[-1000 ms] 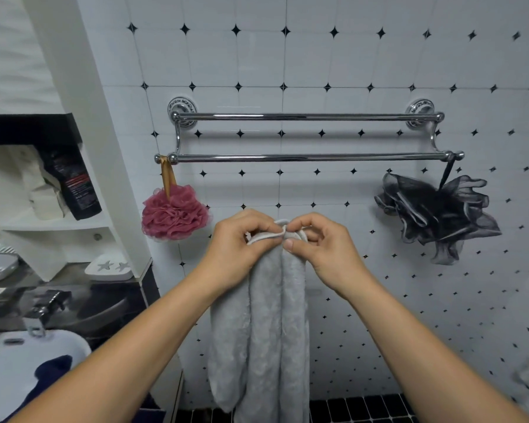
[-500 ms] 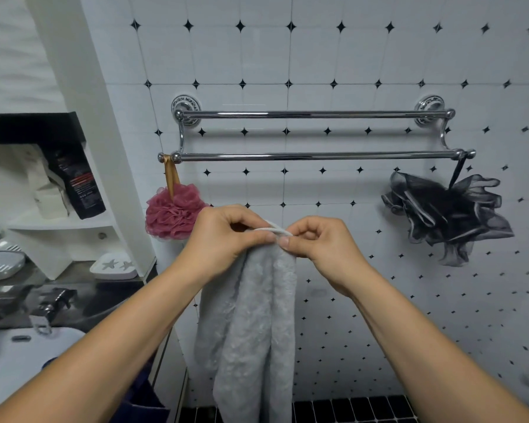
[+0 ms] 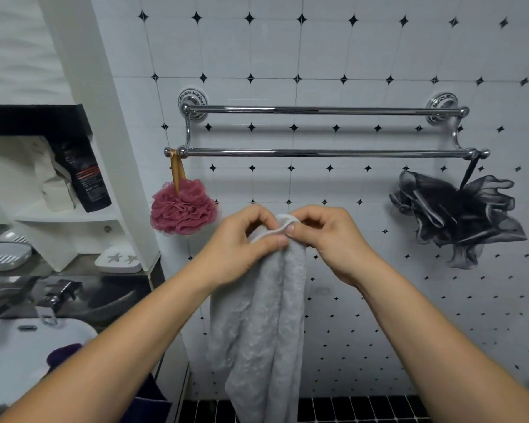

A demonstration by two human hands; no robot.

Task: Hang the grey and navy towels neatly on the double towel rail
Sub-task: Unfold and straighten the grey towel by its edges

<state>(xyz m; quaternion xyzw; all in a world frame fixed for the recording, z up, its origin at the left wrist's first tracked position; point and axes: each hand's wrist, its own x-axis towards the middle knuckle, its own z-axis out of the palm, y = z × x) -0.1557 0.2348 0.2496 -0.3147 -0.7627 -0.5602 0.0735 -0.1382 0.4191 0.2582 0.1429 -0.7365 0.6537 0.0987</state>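
While the grip of the left hand [image 3: 242, 242] pinches the pale-hemmed top edge of the grey towel [image 3: 266, 325], the grip of the right hand [image 3: 327, 239] is clamped on the same edge just beside it, and the towel hangs in long folds between the forearms, below the double towel rail [image 3: 318, 153] and apart from it. A pink bath puff [image 3: 184, 210] hangs off the lower bar's left end and a black bath puff [image 3: 458, 215] off its right, flanking the hands. At lower left the navy towel [image 3: 63, 354] lies on the white sink [image 3: 19, 340], partly hidden behind the left forearm.
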